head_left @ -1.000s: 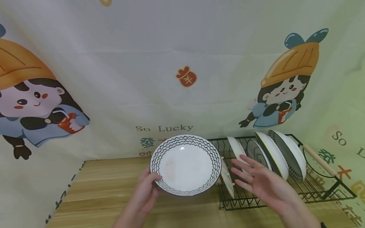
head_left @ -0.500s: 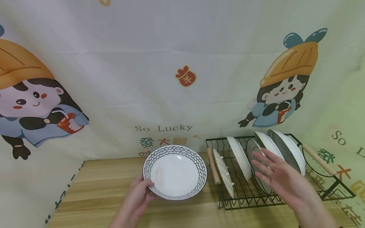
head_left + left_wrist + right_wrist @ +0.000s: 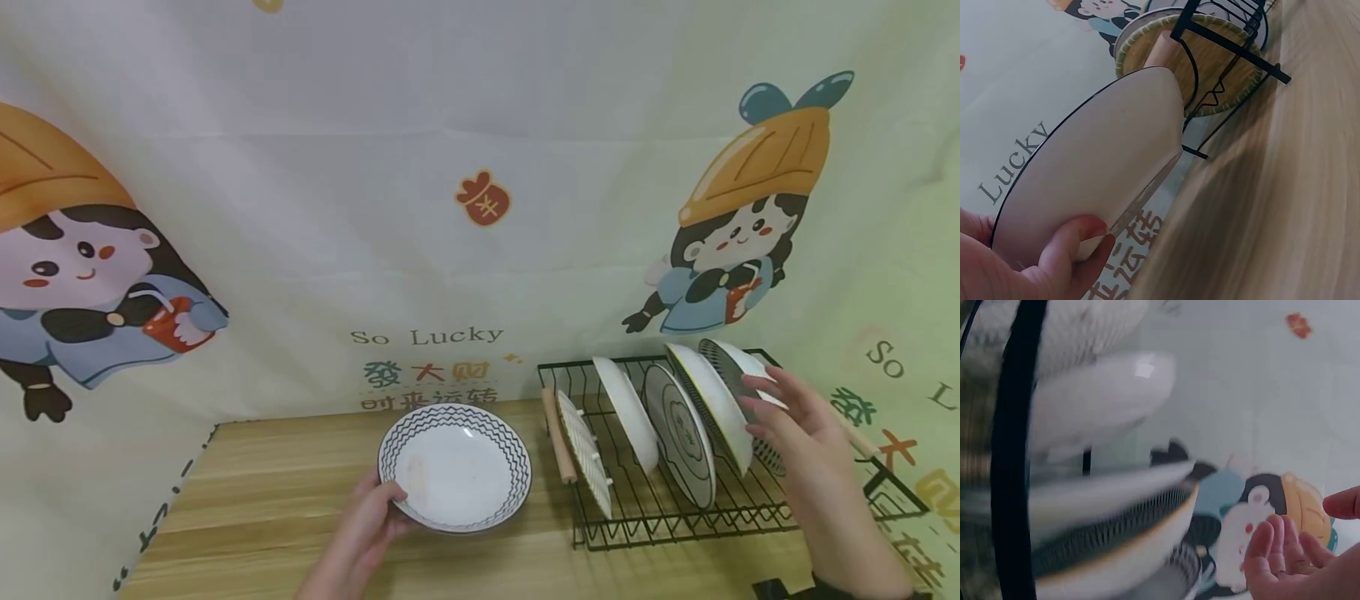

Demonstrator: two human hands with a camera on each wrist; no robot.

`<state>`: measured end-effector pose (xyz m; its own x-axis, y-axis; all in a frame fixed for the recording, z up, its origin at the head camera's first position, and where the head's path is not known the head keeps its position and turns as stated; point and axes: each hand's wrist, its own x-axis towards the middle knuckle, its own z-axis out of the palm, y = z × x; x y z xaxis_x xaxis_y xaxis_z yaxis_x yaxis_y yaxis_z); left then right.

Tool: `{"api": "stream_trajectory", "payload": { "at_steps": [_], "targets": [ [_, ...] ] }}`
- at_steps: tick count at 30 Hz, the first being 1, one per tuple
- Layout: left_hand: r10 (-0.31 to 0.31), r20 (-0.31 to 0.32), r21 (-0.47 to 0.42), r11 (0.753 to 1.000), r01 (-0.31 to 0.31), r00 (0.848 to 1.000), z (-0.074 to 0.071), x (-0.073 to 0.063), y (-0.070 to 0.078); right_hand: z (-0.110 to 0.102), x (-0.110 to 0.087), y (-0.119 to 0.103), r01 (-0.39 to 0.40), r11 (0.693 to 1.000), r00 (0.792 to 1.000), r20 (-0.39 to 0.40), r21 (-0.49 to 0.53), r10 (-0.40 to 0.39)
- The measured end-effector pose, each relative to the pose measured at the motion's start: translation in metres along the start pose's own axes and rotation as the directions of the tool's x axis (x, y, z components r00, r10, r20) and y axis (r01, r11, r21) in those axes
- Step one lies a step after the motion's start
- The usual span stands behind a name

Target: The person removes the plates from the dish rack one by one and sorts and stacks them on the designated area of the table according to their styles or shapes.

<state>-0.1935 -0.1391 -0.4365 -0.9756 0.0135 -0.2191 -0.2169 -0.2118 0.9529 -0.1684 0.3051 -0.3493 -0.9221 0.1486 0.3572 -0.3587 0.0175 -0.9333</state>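
Observation:
My left hand (image 3: 371, 517) grips the left rim of a white shallow bowl (image 3: 465, 475) with black zigzag bands, held tilted above the wooden table. In the left wrist view, fingers curl against the pale underside of the bowl (image 3: 1094, 153). My right hand (image 3: 798, 433) is raised at the right end of the black dish rack (image 3: 637, 533), its fingers loosely bent and holding nothing. It partly covers the rightmost white bowl (image 3: 738, 367); whether they touch is unclear. In the right wrist view my right hand (image 3: 1291, 562) shows with thumb and fingers apart.
Standing in the rack are a round woven piece (image 3: 585, 454), a white dish (image 3: 628, 417), a patterned plate (image 3: 678, 437) and a bowl (image 3: 712, 400). Wooden handles (image 3: 558, 437) top the rack's ends. A printed cloth (image 3: 337, 208) hangs behind the wooden table (image 3: 247, 500).
My right hand has moved right, from beside the rack's middle to the rightmost bowl. The left hand has lowered the zigzag bowl and drawn it left, uncovering the rack's left end.

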Motion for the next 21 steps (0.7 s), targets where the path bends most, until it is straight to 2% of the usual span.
{"api": "stream_trajectory", "payload": {
  "at_steps": [1,2,3,5,7,8,10,12,16,21],
  "targets": [
    [-0.002,0.003,-0.003,1.000,0.002,1.000,-0.001,0.001,-0.001,0.001,0.000,-0.002,0.014,0.984,0.997,-0.071,-0.178,-0.027],
    [-0.002,0.006,-0.005,1.000,0.002,1.000,-0.001,0.003,-0.003,0.001,0.000,-0.004,0.023,0.937,0.990,-0.124,-0.349,-0.071],
    [-0.002,0.007,-0.006,1.000,0.002,1.000,-0.001,0.004,-0.004,0.001,0.001,-0.005,0.025,0.868,0.981,-0.153,-0.496,-0.116],
    [-0.002,0.003,-0.005,1.000,0.002,1.000,-0.002,0.006,-0.007,0.001,0.003,-0.007,0.011,0.679,0.968,-0.162,-0.734,-0.191],
    [-0.003,0.004,-0.008,1.000,0.003,1.000,-0.003,0.008,-0.009,-0.001,0.008,-0.005,0.013,0.522,0.961,-0.134,-0.853,-0.243],
    [-0.006,0.005,-0.008,1.000,0.006,1.000,-0.004,0.009,-0.010,-0.003,0.009,-0.003,0.025,0.462,0.961,-0.106,-0.886,-0.255],
    [-0.015,0.000,-0.009,1.000,0.015,1.000,-0.004,0.010,-0.012,-0.007,0.013,0.003,0.028,0.391,0.971,-0.068,-0.920,-0.229],
    [-0.025,-0.007,-0.004,1.000,0.025,1.000,-0.004,0.012,-0.014,-0.011,0.015,0.009,0.016,0.359,0.980,-0.057,-0.933,-0.191],
    [-0.031,-0.020,0.010,0.999,0.031,0.999,-0.002,0.013,-0.018,-0.019,0.018,0.022,-0.019,0.393,0.992,-0.067,-0.920,-0.110],
    [-0.025,-0.021,0.010,1.000,0.025,0.999,0.002,0.014,-0.021,-0.025,0.021,0.036,-0.022,0.419,0.994,-0.065,-0.908,-0.088]
  ]
}}
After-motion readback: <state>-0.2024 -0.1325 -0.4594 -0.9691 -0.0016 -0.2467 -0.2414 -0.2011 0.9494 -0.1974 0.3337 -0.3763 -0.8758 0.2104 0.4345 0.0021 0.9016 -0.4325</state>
